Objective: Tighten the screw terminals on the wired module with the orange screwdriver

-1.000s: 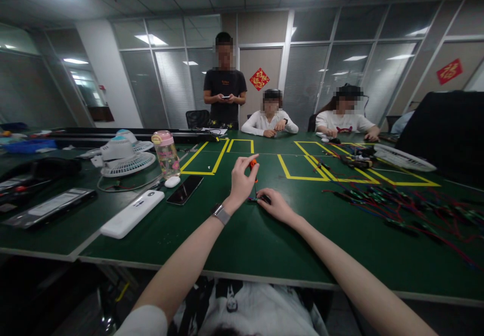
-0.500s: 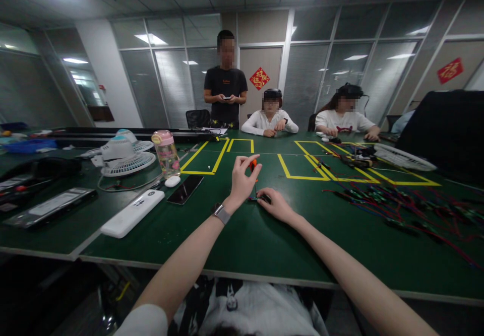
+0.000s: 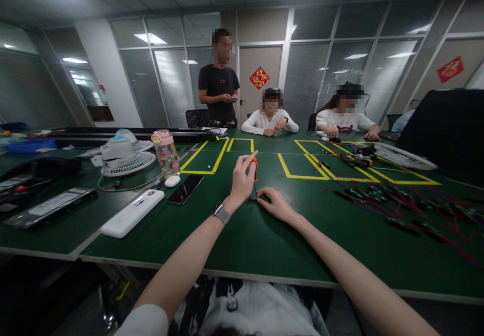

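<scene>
In the middle of the table, my left hand [image 3: 242, 179] is closed around the orange handle of a screwdriver [image 3: 256, 171], with its fingers pointing up and away. The screwdriver stands nearly upright, and its thin shaft runs down to a small dark part [image 3: 254, 198] on the table top. My right hand [image 3: 275, 204] rests low beside the tip, its fingers curled on that part and pressing it to the table. Most of the part is hidden under my right fingers, so its exact kind does not show.
A white power bank [image 3: 133, 214], a black phone [image 3: 185, 189], a pink-lidded bottle [image 3: 166, 152] and white fans [image 3: 126, 160] lie left. Tangled red and black wires [image 3: 408, 207] spread right on the green table [image 3: 227, 245]. Three people are across the table.
My left fingers have shifted slightly on the screwdriver handle, closing more against it. My right hand has stayed put. The standing person has turned and moved a little left.
</scene>
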A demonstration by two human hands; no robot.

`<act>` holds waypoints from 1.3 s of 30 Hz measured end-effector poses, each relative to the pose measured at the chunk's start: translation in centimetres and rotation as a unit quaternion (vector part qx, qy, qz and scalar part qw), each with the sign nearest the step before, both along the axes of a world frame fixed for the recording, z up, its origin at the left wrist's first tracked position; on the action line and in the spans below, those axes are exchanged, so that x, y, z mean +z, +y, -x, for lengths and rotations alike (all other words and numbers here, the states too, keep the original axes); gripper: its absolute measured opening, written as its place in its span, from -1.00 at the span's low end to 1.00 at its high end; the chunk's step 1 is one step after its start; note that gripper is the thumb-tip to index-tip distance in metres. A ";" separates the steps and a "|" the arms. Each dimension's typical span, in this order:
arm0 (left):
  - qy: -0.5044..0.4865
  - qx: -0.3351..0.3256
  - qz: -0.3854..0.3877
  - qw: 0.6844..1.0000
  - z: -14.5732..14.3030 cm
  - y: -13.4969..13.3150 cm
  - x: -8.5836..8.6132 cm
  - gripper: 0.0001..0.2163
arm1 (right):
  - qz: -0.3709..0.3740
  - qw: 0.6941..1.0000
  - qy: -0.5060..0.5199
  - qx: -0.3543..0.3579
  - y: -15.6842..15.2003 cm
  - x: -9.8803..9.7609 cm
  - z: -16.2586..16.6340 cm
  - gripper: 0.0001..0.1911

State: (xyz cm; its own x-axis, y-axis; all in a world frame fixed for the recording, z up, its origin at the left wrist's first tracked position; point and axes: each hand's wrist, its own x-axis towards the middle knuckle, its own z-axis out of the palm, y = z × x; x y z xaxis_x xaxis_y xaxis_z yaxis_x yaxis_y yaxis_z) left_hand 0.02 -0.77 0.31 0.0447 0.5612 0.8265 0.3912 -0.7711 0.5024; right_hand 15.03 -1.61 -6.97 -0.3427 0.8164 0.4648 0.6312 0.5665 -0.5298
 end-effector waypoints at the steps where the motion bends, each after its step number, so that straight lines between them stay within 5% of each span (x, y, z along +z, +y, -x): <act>1: -0.001 -0.011 0.000 1.000 0.0 0.1 -0.1 -0.69 | 0.001 1.000 0.000 0.000 0.0 -0.1 0.0 -0.88; 10: -0.001 0.027 -0.013 1.000 0.0 0.0 -0.1 -0.73 | -0.001 1.000 -0.009 0.001 0.0 0.0 0.0 -0.89; 16: -0.009 -0.022 0.001 1.000 0.0 -0.1 0.1 -0.68 | -0.002 1.000 -0.003 0.004 0.0 0.0 0.0 -0.88; 22: -0.006 0.032 -0.010 0.999 0.0 -0.3 0.2 -0.75 | -0.007 1.000 -0.003 0.006 0.0 0.0 0.0 -0.89; 29: -0.022 -0.013 0.000 1.000 0.1 -0.1 0.1 -0.68 | -0.002 1.000 -0.005 0.001 0.0 0.0 0.0 -0.89; 39: -0.014 0.032 0.003 0.999 0.0 0.0 0.0 -0.73 | -0.003 1.000 -0.002 0.002 0.3 -0.4 -0.1 -0.88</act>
State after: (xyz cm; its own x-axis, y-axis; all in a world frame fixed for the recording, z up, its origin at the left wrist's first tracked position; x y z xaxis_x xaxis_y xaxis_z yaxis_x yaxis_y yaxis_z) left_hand 0.04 -0.76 0.31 -0.0148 0.5665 0.8239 0.4261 -0.7419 0.5177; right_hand 15.10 -1.32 -7.33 -0.3484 0.8118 0.4687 0.6307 0.5729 -0.5235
